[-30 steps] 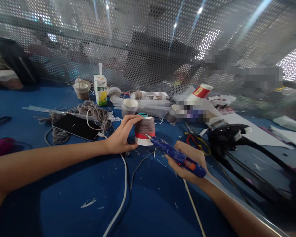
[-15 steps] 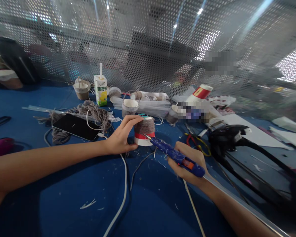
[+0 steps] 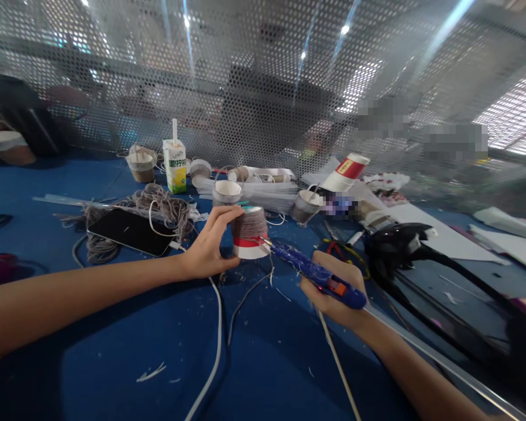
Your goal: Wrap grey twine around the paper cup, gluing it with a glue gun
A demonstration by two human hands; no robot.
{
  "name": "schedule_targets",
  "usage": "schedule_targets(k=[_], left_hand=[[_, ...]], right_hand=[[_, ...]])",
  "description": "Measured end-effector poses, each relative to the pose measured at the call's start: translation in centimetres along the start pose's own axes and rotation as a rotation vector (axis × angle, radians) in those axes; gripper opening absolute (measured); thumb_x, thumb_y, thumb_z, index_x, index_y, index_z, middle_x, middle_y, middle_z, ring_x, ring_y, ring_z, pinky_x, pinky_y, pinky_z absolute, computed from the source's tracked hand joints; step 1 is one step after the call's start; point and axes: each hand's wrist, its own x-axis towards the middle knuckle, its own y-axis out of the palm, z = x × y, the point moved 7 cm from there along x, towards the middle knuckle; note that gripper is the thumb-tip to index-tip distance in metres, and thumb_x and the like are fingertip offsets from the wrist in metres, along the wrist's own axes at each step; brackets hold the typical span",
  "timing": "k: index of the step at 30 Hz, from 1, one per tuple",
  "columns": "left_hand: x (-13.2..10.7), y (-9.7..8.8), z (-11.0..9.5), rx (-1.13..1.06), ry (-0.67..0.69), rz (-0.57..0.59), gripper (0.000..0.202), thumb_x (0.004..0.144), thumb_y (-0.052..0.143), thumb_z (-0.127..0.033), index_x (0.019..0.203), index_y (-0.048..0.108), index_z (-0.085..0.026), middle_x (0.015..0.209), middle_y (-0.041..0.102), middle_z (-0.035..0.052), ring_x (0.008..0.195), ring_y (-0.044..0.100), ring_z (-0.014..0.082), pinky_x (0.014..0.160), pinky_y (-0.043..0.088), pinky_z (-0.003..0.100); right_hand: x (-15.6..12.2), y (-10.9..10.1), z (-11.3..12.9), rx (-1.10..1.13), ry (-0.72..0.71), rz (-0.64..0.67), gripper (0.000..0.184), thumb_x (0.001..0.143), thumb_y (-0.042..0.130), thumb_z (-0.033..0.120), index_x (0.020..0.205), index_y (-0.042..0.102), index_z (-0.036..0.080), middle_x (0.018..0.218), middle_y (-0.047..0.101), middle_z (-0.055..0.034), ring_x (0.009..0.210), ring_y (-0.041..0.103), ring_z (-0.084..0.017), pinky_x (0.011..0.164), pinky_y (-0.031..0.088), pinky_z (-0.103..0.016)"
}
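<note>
An upside-down paper cup (image 3: pixel 251 242), red and white near its rim, has grey-brown cord (image 3: pixel 249 223) wound around its narrower part. My left hand (image 3: pixel 210 245) is closed on it from the left, fingers over the top and thumb low on the side. My right hand (image 3: pixel 337 283) grips a blue hot glue gun (image 3: pixel 306 266) with an orange part. Its metal nozzle (image 3: pixel 267 241) meets the red band just under the wound cord, on the cup's right side. A clear glue stick (image 3: pixel 425 345) runs out of the gun's back end. The cord's tail (image 3: pixel 245 298) trails onto the blue table.
A phone (image 3: pixel 131 231) lies on tangled cord (image 3: pixel 170 204) at the left. Behind stand a drink carton (image 3: pixel 175 169) and small wrapped cups (image 3: pixel 306 206). A black strapped object (image 3: pixel 394 245) and scissors (image 3: pixel 346 257) lie right. A white cable (image 3: pixel 216 345) crosses the front.
The nozzle has shifted rightward along the red band, relative to the cup. My left hand keeps its hold on the cup. The whole view has moved slightly.
</note>
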Motion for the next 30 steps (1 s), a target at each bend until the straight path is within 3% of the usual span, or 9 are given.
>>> schedule_targets(k=[11,24,27,30], left_hand=[[0.0,-0.1,-0.2,-0.008,0.014,-0.043,0.081,0.068,0.065,-0.007,0.140,0.031,-0.022,0.130,0.040,0.0144,0.129,0.044,0.0304,0.107,0.048,0.053],[0.1,-0.4,-0.5,-0.009,0.008,-0.030,0.078,0.069,0.064,-0.009,0.139,0.032,-0.021,0.129,0.039,0.0136,0.127,0.045,0.0281,0.099,0.055,0.044],[0.0,-0.4,-0.3,0.021,0.017,-0.056,0.080,0.069,0.065,-0.013,0.141,0.031,-0.021,0.127,0.040,0.0138,0.124,0.045,0.0284,0.102,0.052,0.048],[0.0,-0.5,-0.4,0.065,0.031,-0.062,0.082,0.068,0.064,-0.016,0.142,0.030,-0.020,0.127,0.042,0.0138,0.123,0.045,0.0288,0.101,0.052,0.049]], right_hand=[[0.3,-0.2,-1.0,-0.034,0.029,-0.005,0.025,0.072,0.051,0.019,0.056,0.033,0.024,0.047,0.040,0.0062,0.038,0.040,-0.008,0.039,0.029,-0.022],[0.4,0.2,-2.7,-0.045,0.116,0.037,0.026,0.073,0.049,0.021,0.056,0.031,0.024,0.048,0.040,0.0046,0.041,0.040,-0.009,0.042,0.032,-0.024],[0.5,0.8,-3.6,-0.152,0.051,0.077,0.022,0.077,0.051,0.029,0.062,0.035,0.025,0.055,0.044,0.0031,0.047,0.046,-0.013,0.048,0.037,-0.026],[0.7,1.5,-4.9,-0.301,0.078,0.169,0.026,0.077,0.057,0.044,0.075,0.040,0.025,0.071,0.053,-0.0015,0.054,0.054,-0.017,0.049,0.040,-0.030]])
